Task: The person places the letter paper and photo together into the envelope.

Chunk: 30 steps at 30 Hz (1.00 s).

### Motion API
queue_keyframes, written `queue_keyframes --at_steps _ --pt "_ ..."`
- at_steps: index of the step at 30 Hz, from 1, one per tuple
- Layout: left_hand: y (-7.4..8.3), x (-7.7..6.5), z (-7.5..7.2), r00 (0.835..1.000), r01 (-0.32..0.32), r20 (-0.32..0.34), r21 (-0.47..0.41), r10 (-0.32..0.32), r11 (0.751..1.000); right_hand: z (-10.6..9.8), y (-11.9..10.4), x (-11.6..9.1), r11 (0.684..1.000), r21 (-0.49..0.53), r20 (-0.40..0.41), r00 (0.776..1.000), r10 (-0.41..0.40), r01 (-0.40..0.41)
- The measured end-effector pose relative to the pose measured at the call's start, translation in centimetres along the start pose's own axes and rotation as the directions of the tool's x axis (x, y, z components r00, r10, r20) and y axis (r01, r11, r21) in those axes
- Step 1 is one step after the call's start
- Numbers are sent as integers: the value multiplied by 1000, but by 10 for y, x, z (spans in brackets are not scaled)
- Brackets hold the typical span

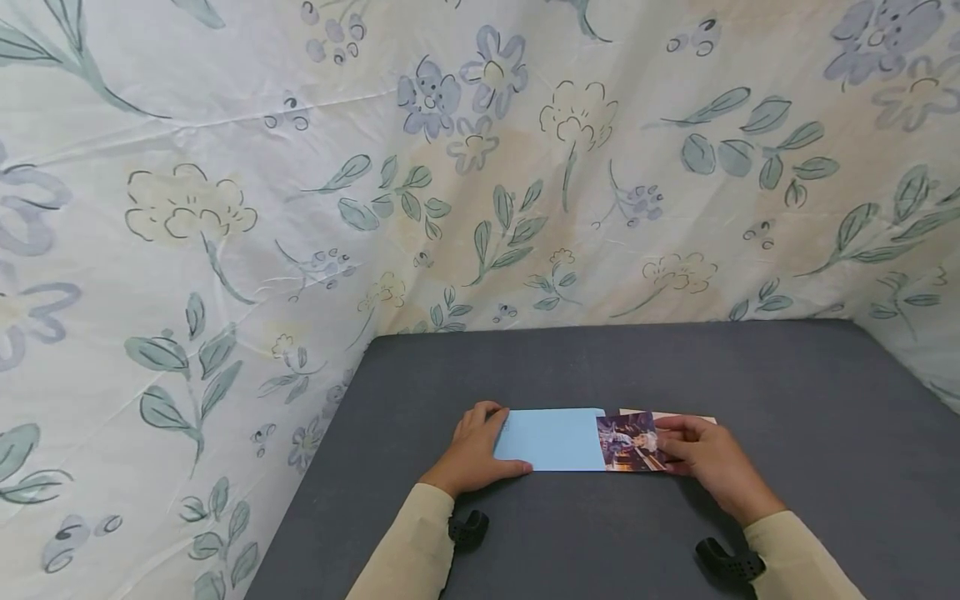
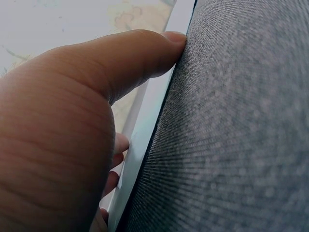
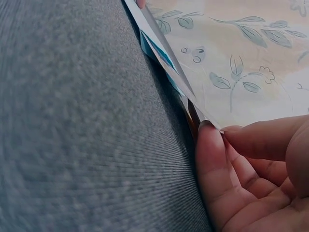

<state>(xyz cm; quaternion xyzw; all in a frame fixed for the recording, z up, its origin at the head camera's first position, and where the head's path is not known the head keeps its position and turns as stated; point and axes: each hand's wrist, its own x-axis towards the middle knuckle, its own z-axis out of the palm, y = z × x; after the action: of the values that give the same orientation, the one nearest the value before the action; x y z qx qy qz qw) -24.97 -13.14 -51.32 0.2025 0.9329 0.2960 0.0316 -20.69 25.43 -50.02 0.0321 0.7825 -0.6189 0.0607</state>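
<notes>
Floral cloth (image 1: 480, 242), one; dark grey tabletop (image 1: 570, 367), one; cream sleeves (image 1: 412, 542), two; hands, two: left (image 1: 472, 454), thumb and fingers holding the blue paper's near and far edges at its left end; right (image 1: 716, 462), pinching the picture card; light-blue paper rectangle (image 1: 551, 440), one, on the tabletop; picture card (image 1: 627, 442), one, at the blue paper's right end; black wrist devices (image 1: 469, 531), two.

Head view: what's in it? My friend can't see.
A person's right hand pinches a picture card overlapping the right end of a light blue paper; the left hand touches the paper's left end. Flowery cloth hangs behind the dark table.
</notes>
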Motion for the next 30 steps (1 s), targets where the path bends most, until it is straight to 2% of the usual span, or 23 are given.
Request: queue_keyframes --at_steps 17,30 --pt "0 2 0 1000 18 9 18 -18 1000 6 0 4 1000 24 3 1000 4 -4" --pt "1 7 7 1000 15 -8 27 -15 1000 6 3 10 999 8 26 999 -39 39"
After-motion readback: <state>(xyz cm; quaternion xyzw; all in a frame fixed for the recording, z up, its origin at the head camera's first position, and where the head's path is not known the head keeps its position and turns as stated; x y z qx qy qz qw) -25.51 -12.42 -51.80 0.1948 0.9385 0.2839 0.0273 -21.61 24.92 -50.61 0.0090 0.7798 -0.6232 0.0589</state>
